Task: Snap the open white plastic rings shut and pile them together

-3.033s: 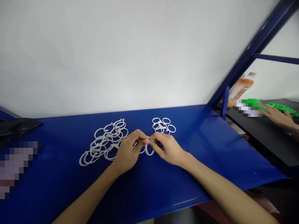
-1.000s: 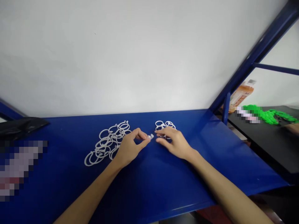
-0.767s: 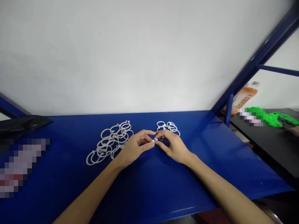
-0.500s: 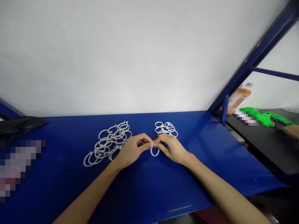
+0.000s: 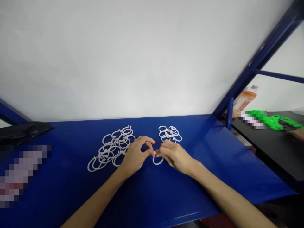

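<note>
A white plastic ring (image 5: 158, 164) hangs between my two hands just above the blue table (image 5: 152, 193). My right hand (image 5: 177, 155) is closed on its top right part with thumb and fingertips. My left hand (image 5: 137, 155) has its thumb tip against the top left of the same ring, with the index finger lifted off. Where the ring's ends meet, the fingertips partly cover it. Left of my left hand lies a large spread of white rings (image 5: 108, 148), several showing small knobbed ends. Beyond my right hand is a smaller cluster of white rings (image 5: 169, 133).
A black plastic bag (image 5: 26, 131) lies at the table's far left, near a blurred-out patch. Behind stands a white wall (image 5: 142, 63). On the right, past a blue metal frame (image 5: 247, 69), a black surface (image 5: 266, 148) carries green items (image 5: 280, 123) and an orange bottle (image 5: 244, 101).
My left index finger has lifted away from the ring and spread from the thumb. The ring and hands have shifted slightly lower in view, and the ring shows rounder.
</note>
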Motion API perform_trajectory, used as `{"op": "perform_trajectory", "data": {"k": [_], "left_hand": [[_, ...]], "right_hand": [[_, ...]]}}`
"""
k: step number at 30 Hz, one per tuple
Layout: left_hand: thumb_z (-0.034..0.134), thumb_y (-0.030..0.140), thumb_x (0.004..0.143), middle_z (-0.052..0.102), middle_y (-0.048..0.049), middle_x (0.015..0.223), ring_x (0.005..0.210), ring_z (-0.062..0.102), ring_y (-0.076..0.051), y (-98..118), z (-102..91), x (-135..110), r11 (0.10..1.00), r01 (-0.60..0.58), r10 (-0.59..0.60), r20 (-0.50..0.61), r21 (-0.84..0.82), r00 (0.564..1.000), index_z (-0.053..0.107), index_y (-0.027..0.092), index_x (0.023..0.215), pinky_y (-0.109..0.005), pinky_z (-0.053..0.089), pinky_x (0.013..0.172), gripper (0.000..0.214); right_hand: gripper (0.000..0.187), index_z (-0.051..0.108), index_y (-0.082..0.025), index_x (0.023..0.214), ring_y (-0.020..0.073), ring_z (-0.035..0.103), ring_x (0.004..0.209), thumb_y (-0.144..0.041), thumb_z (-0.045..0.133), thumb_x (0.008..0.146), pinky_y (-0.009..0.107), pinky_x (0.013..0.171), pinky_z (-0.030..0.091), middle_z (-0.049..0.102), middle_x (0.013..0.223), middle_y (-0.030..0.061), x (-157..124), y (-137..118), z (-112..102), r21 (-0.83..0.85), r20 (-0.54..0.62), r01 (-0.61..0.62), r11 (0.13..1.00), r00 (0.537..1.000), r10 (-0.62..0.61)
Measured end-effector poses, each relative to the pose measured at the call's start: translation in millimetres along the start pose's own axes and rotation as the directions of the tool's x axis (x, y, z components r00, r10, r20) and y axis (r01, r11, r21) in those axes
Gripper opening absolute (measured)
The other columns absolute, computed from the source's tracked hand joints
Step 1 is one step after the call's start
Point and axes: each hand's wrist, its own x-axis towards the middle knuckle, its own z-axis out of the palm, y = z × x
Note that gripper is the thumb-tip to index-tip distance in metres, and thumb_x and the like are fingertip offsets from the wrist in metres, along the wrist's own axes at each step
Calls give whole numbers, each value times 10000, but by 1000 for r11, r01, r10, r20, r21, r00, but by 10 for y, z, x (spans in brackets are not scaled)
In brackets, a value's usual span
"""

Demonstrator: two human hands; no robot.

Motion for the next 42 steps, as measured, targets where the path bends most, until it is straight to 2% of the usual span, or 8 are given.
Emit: {"op": "perform_trajectory", "data": {"k": [6, 9, 14, 17, 26, 37, 39, 42], "left_hand": [[617, 120, 794, 718, 42, 840, 942, 632, -192, -33, 10, -12, 994, -47, 49, -19, 96, 999, 653, 246, 807, -376, 451, 930, 132], [668, 246, 836, 712, 17, 869, 971, 617, -218, -116, -53, 49, 963, -102, 117, -46, 248, 992, 668, 258, 966, -396, 461, 944, 131], [508, 388, 947, 666, -125, 1228, 1159, 526, -342, -397, -240, 172, 736, 26, 113, -160, 677, 981, 631, 157, 1230, -504, 409, 999, 386], [377, 270, 962, 653, -146, 1277, 1180, 501, -352, -551, -297, 188, 635, 119, 40, -186, 763, 982, 561, 103, 1350, -499, 408, 984, 461], [435, 239, 950, 743, -104, 967, 949, 550, -317, -624, -309, 175, 591, -25, 269, -167, 807, 949, 674, 212, 1067, -469, 397, 850, 268], [522, 236, 956, 742, -48, 958, 957, 570, -258, -258, -201, 133, 783, -198, 366, -178, 589, 914, 670, 226, 1026, -422, 421, 888, 164], [528, 221, 964, 739, -34, 947, 944, 581, -229, -151, -102, 71, 766, -310, 447, -122, 563, 886, 662, 220, 1027, -389, 429, 907, 148], [534, 211, 969, 724, -21, 894, 909, 597, -205, -40, 48, -21, 724, -419, 525, -44, 548, 850, 658, 228, 1010, -356, 439, 891, 132]], "right_hand": [[257, 649, -177, 939, 153, 538, 713, -226, 418, 1039, 274, 674, 460, 642, 790, 46, -1, 8, 50, 9, -44, -3, 1000, 999, 4], [199, 647, -201, 964, 156, 612, 781, -283, 476, 1026, 279, 717, 498, 688, 886, 55, -10, 92, 59, 17, -157, -68, 998, 985, 70], [106, 629, -213, 945, 168, 625, 781, -286, 564, 984, 293, 718, 508, 661, 888, 54, -54, 416, -86, -93, -469, -336, 937, 845, 256], [76, 623, -210, 907, 168, 614, 758, -254, 588, 958, 301, 705, 505, 639, 897, 47, -101, 641, -130, -74, -484, -454, 888, 795, 366], [109, 654, -200, 894, 231, 554, 913, -247, 574, 950, 400, 841, 476, 646, 963, 71, -163, 889, 3, -72, -384, -519, 852, 803, 457], [128, 657, -205, 936, 240, 538, 945, -281, 561, 972, 420, 894, 462, 637, 981, 81, -79, 657, -67, -82, -458, -478, 874, 797, 393], [163, 660, -205, 943, 228, 556, 947, -324, 556, 982, 403, 892, 463, 653, 969, 78, -30, 500, -72, -24, -440, -430, 902, 815, 377], [188, 660, -209, 973, 183, 604, 869, -382, 588, 966, 335, 817, 482, 683, 919, 41, 33, 261, -38, 140, -222, -311, 940, 915, 336]]}}
